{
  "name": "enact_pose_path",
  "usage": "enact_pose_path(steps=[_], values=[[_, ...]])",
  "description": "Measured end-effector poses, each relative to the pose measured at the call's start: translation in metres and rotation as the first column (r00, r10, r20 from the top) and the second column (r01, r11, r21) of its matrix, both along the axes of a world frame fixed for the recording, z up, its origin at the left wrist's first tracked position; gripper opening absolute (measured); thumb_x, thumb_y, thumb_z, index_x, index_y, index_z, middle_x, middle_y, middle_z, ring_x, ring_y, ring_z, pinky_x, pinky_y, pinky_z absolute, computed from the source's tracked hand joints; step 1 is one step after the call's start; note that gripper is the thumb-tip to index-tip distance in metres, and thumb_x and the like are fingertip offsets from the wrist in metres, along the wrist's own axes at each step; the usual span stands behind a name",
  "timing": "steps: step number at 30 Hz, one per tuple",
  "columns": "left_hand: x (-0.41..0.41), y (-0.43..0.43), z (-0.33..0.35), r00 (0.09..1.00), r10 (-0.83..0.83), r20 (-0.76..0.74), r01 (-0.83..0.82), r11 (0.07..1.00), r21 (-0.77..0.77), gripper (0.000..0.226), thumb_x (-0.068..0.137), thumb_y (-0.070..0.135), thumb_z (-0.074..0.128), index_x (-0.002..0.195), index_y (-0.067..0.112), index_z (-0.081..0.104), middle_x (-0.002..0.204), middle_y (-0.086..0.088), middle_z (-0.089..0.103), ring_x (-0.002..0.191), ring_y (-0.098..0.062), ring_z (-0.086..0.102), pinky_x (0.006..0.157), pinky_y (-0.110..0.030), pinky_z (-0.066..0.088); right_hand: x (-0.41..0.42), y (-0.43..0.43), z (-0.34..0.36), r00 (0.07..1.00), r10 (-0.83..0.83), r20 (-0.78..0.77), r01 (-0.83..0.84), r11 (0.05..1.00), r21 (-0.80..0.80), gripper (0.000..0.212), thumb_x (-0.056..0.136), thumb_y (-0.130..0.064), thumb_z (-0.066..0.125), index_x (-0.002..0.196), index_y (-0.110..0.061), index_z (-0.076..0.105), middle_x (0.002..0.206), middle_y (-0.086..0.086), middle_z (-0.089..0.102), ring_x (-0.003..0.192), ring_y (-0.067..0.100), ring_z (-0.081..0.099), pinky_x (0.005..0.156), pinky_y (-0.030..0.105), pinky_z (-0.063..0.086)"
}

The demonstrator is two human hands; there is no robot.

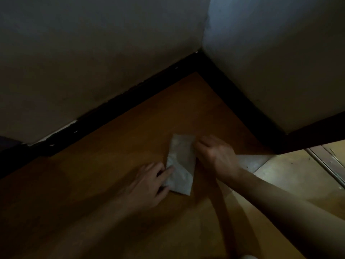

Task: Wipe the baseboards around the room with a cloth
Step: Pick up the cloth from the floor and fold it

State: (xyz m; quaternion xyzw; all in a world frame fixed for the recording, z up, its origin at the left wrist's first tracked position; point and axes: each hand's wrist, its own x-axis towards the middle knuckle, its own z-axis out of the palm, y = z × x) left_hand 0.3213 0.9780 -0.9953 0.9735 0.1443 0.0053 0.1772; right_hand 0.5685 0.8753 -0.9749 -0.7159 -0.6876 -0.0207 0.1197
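Note:
A pale folded cloth (182, 161) lies flat on the orange-brown floor near a room corner. My left hand (147, 181) rests on the cloth's lower left edge with straight fingers. My right hand (214, 154) sits at the cloth's right edge, fingers bent down onto it; whether they pinch it is unclear in the blur. A dark baseboard (115, 114) runs along the left wall and another stretch (240, 101) along the right wall, meeting at the corner behind the cloth. Neither hand touches a baseboard.
Pale walls rise above both baseboards. At the right, a dark door edge or frame (313, 137) juts out, with a lighter tiled floor (291, 171) and a metal threshold strip (328, 167) beyond it. White chipped patches (61, 128) show on the left baseboard's top.

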Motion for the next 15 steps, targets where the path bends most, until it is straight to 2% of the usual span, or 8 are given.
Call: enact_pose_path(steps=[2,4,6,8,12,15], values=[[-0.001,-0.007,0.005,0.999,-0.042,-0.007,0.043,0.996,0.080,0.057,0.092,0.050,0.047,0.140,0.019,0.052,0.113,0.002,0.046,0.098,-0.012,0.046,0.076,-0.032,0.048,-0.003,-0.019,-0.005,0.992,0.124,0.028,-0.123,0.991,-0.046,0.030,0.092,-0.022,0.060,0.121,-0.012,0.062,0.114,0.009,0.063,0.097,0.026,0.060,0.071,0.037,0.054],[0.000,-0.006,0.009,0.995,-0.102,-0.020,0.103,0.983,0.152,0.061,0.090,0.055,0.048,0.140,0.019,0.053,0.135,-0.002,0.049,0.120,-0.018,0.049,0.095,-0.037,0.047,-0.007,-0.034,-0.012,0.980,0.197,0.003,-0.195,0.976,-0.098,0.041,0.094,-0.025,0.061,0.133,-0.013,0.056,0.131,0.008,0.058,0.114,0.025,0.056,0.085,0.039,0.054],[0.003,0.003,0.010,0.983,-0.174,-0.061,0.182,0.970,0.164,0.071,0.087,0.060,0.050,0.143,0.017,0.049,0.153,-0.006,0.041,0.140,-0.021,0.039,0.116,-0.040,0.031,-0.013,-0.045,-0.020,0.974,0.216,-0.065,-0.223,0.968,-0.116,0.048,0.095,-0.030,0.059,0.140,-0.014,0.051,0.140,0.008,0.054,0.128,0.026,0.051,0.095,0.042,0.051],[0.005,0.009,0.008,0.969,-0.222,-0.111,0.237,0.959,0.158,0.080,0.084,0.064,0.055,0.146,0.015,0.043,0.158,-0.006,0.037,0.147,-0.020,0.032,0.123,-0.041,0.023,-0.019,-0.050,-0.024,0.966,0.231,-0.116,-0.247,0.958,-0.146,0.057,0.094,-0.038,0.058,0.143,-0.013,0.047,0.146,0.009,0.049,0.137,0.026,0.043,0.103,0.044,0.047],[0.006,0.010,0.004,0.972,-0.205,-0.115,0.220,0.966,0.134,0.091,0.076,0.060,0.074,0.147,0.014,0.039,0.155,-0.005,0.044,0.143,-0.018,0.040,0.118,-0.043,0.030,-0.027,-0.058,-0.025,0.949,0.294,-0.111,-0.312,0.926,-0.215,0.075,0.090,-0.055,0.055,0.149,-0.012,0.037,0.152,0.013,0.040,0.144,0.028,0.033,0.114,0.043,0.035],[0.008,0.008,0.004,0.974,-0.199,-0.104,0.212,0.969,0.129,0.085,0.081,0.058,0.064,0.148,0.012,0.040,0.155,-0.006,0.044,0.142,-0.019,0.041,0.116,-0.043,0.035,-0.036,-0.061,-0.025,0.949,0.300,-0.093,-0.312,0.933,-0.180,0.073,0.093,-0.057,0.052,0.149,-0.012,0.037,0.152,0.012,0.042,0.144,0.028,0.034,0.116,0.041,0.030]])
